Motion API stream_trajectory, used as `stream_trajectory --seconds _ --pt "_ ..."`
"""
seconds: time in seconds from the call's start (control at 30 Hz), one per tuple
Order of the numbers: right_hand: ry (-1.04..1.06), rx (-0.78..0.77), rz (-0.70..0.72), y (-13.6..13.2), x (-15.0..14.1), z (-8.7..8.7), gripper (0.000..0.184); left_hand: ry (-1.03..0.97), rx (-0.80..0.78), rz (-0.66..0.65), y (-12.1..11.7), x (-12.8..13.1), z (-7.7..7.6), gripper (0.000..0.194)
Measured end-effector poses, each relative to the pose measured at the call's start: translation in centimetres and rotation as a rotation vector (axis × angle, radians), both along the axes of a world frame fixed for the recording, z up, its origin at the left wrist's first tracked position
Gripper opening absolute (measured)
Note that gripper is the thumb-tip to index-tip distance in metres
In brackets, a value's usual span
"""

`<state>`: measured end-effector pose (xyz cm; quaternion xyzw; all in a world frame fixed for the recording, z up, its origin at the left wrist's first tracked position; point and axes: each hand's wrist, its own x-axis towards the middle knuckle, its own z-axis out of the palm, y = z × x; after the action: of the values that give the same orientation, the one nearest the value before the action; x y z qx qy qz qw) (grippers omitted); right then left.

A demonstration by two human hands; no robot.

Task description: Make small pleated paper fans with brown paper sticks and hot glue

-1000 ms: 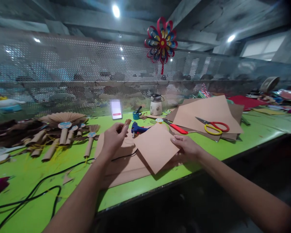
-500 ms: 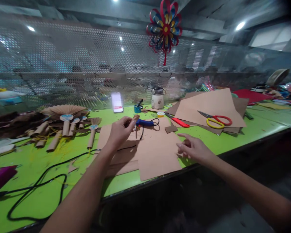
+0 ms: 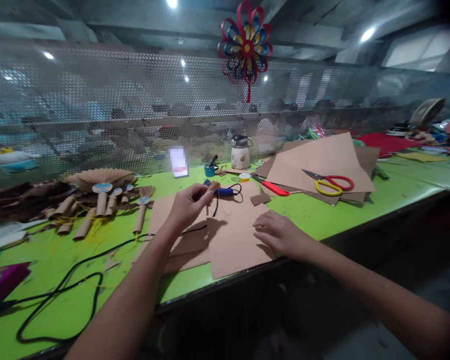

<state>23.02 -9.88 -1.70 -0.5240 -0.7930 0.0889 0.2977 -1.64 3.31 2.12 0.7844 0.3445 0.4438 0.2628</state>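
Note:
My left hand point(image 3: 187, 206) is raised over the brown paper sheets and pinches a small folded brown paper piece point(image 3: 212, 186) between thumb and fingers. My right hand point(image 3: 280, 234) lies flat with fingers spread on the right edge of a brown paper sheet point(image 3: 234, 240) that rests flat at the front edge of the green table point(image 3: 315, 216). A blue glue gun point(image 3: 225, 191) lies just beyond my left hand, its black cord point(image 3: 78, 270) running off to the left.
Red-and-yellow scissors point(image 3: 328, 183) lie on a stack of brown sheets point(image 3: 318, 162) at the right. A red cutter point(image 3: 272, 187), a small blue cup point(image 3: 210, 170), a white jar point(image 3: 240, 153) and a phone point(image 3: 179, 161) stand near the mesh screen. Paper fans on rolls point(image 3: 101, 195) lie at the left.
My right hand laid the brown sheet flat on the table, let go, then came down flat on its edge. My left hand kept the small folded piece and shifted slightly right.

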Motion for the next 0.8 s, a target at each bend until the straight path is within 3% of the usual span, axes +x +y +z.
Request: stream_trajectory --seconds 0.13,0.33,0.5,0.7,0.8 --pt "0.092 -0.082 -0.156 2.6 1.2 0.4 0.015 0.006 0.004 0.08 1.0 -0.6 -0.8 0.031" --pt "0.068 -0.159 -0.166 4.8 2.7 0.5 0.019 -0.003 0.008 0.157 1.4 -0.8 -1.1 0.026" --pt "-0.029 -0.176 -0.046 5.0 2.1 1.2 0.029 0.027 0.038 0.218 1.2 -0.6 -0.9 0.033" --pt "-0.384 -0.197 0.162 7.4 0.3 2.2 0.054 0.06 0.049 0.226 0.6 -0.2 -0.7 0.038" --pt "-0.447 -0.307 0.215 9.1 -0.5 2.9 0.051 0.073 0.057 0.236 0.6 -0.2 -0.6 0.037"
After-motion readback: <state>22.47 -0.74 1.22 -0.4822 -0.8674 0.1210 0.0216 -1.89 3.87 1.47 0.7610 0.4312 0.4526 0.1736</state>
